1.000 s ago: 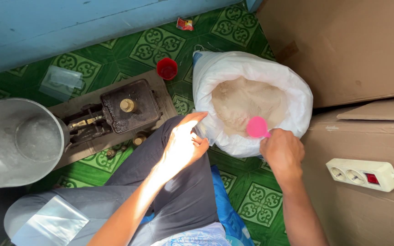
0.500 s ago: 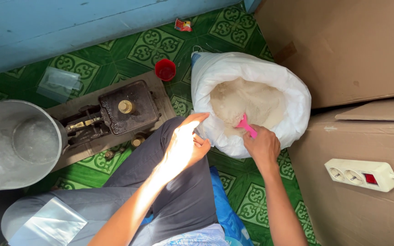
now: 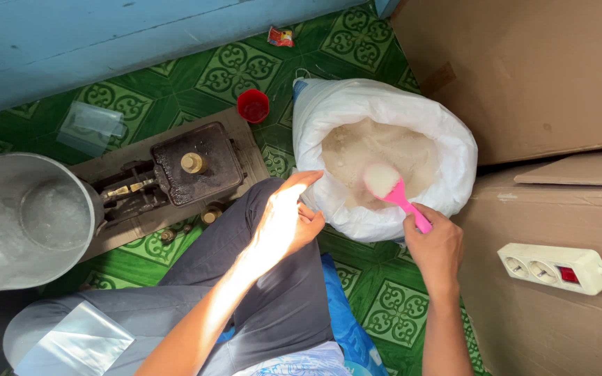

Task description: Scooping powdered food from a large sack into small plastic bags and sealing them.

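Note:
My right hand (image 3: pixel 435 244) grips the handle of a pink scoop (image 3: pixel 397 194). The scoop's bowl is heaped with white powder and sits over the open mouth of a white sack (image 3: pixel 447 136) filled with the same pale powder. My left hand (image 3: pixel 286 221) rests on my knee in dark trousers, fingers loosely apart, holding nothing, close to the sack's left rim.
A dark balance scale (image 3: pixel 179 170) on a wooden board stands left of the sack, with a metal pan (image 3: pixel 8 223) at its left. A red cup (image 3: pixel 253 106), clear plastic bags (image 3: pixel 92 125), cardboard boxes (image 3: pixel 524 69) and a white power strip (image 3: pixel 555 267) are around.
My right hand turned the pink scoop, dipped it into the sack and raised it full of white powder. My left hand stayed on the knee.

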